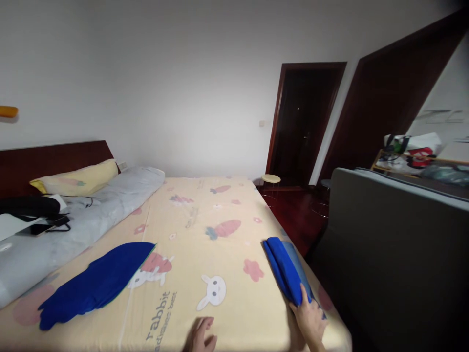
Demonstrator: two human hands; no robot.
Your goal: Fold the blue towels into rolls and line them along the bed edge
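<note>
A folded blue cloth (282, 269) lies along the right edge of the bed, with a paler, denim-like blue piece (293, 254) beside and partly beneath it. My right hand (309, 318) grips the near end of this bundle, one finger stretched over its top. Close to the bed's front edge, my left hand (203, 335) is empty, its fingers loosely bent and apart. A second blue cloth (98, 278) is spread out on the left of the bed, away from both hands. Under everything is a cream sheet (234, 259) printed with rabbits and carrots.
Grey bedding (120, 210) and a yellow pillow (80, 176) line the headboard side, with a phone (40, 229) and a black bag (29, 206) on top. A round stool (271, 179) stands beyond the bed. On the right rises a dark grey panel (384, 244).
</note>
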